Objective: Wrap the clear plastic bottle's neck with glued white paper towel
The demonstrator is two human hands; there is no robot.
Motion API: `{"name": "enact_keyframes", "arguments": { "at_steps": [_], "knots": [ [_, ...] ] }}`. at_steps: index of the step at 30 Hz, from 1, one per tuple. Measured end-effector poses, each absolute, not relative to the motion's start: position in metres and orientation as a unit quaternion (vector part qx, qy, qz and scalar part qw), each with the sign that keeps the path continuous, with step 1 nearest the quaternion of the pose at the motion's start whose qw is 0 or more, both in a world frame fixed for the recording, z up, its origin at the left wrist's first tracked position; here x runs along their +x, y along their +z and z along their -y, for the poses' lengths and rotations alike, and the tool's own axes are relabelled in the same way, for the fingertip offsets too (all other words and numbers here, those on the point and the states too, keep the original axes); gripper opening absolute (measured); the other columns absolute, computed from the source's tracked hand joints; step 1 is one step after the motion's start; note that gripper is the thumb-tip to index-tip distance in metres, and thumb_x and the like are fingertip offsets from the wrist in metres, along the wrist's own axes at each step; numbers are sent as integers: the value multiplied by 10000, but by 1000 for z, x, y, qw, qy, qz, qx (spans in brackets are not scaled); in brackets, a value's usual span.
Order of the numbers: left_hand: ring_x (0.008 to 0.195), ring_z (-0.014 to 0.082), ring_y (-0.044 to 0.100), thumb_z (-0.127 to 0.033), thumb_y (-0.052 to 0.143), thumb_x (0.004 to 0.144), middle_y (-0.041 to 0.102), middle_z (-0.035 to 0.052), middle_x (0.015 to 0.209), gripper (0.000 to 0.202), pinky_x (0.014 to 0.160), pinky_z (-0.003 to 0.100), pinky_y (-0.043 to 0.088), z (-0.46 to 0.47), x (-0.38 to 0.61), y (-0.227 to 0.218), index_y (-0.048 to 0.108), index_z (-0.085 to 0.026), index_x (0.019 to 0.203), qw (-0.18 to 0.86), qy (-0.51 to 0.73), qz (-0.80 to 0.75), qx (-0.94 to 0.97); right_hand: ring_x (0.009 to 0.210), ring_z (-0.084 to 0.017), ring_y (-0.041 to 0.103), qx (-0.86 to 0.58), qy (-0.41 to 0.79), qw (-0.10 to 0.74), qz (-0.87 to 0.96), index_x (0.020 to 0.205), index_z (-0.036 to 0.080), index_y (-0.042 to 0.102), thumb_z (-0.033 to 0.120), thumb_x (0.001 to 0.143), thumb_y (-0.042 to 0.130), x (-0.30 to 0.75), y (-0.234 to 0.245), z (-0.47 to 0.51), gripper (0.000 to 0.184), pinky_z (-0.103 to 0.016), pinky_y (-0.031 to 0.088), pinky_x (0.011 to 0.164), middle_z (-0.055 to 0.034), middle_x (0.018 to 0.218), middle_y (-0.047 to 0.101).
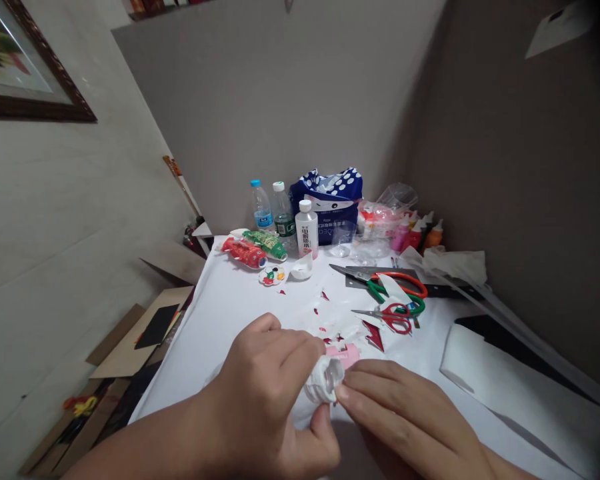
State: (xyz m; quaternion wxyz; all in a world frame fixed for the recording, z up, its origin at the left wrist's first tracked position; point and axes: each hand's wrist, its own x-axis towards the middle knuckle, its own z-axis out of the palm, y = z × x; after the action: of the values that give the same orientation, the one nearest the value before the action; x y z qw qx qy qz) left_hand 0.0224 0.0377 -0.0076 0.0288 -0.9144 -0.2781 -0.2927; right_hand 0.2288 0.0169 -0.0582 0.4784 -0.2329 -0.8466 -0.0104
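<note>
My left hand (273, 393) is wrapped round a white bottle piece (323, 380), hollow with a jagged open end facing right. At that open rim are the fingertips of my right hand (405, 407), pressed close together and gripping its edge. Just behind the white piece lies a pink piece (349, 353) with a cut edge, partly hidden. Several dark red scraps (373, 335) are scattered on the table beyond my hands. Red-handled scissors (393, 318) lie further off to the right, next to larger scissors (405, 287) with orange and green handles.
The white-covered table (220, 300) ends at a grey wall. Along the back stand bottles (307, 230), a blue tissue pack (337, 207) and paint bottles (420, 233). Red and green fish-like crafts (245, 253) lie by a paint palette (272, 275). A white roll (505, 380) is at right.
</note>
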Motion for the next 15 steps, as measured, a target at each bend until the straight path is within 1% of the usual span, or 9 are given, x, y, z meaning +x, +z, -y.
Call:
{"name": "enact_keyframes", "arguments": {
  "at_steps": [3, 7, 11, 15],
  "knots": [
    [512, 157, 427, -139, 516, 577, 547, 14, 609, 179, 523, 333, 271, -40, 24, -11, 571, -140, 747, 33, -287, 277, -916, 921, -190, 713, -229, 21, 500, 835, 1169, 141, 634, 79, 918, 529, 225, -61, -18, 279, -284, 601, 812, -99, 969, 752],
    [509, 163, 442, -144, 512, 564, 560, 20, 606, 159, 527, 338, 278, -42, 26, -14, 569, -145, 712, 26, -273, 283, -919, 909, -198, 689, -217, 65, 518, 825, 1157, 119, 604, 60, 907, 537, 223, -68, -22, 266, -309, 589, 801, -118, 966, 728],
    [509, 161, 447, -154, 508, 564, 565, 20, 606, 140, 532, 343, 285, -43, 26, -17, 563, -147, 692, 20, -264, 283, -922, 847, -207, 645, -195, 102, 514, 829, 1171, 102, 572, 52, 900, 542, 222, -70, -23, 277, -320, 563, 717, -131, 936, 695],
    [507, 151, 433, -166, 502, 561, 540, 8, 585, 109, 533, 340, 285, -43, 27, -20, 543, -156, 661, 29, -254, 281, -925, 802, -209, 597, -180, 136, 507, 832, 1207, 127, 541, 41, 911, 511, 221, -68, -25, 309, -331, 520, 663, -121, 897, 670]
  ]
}}
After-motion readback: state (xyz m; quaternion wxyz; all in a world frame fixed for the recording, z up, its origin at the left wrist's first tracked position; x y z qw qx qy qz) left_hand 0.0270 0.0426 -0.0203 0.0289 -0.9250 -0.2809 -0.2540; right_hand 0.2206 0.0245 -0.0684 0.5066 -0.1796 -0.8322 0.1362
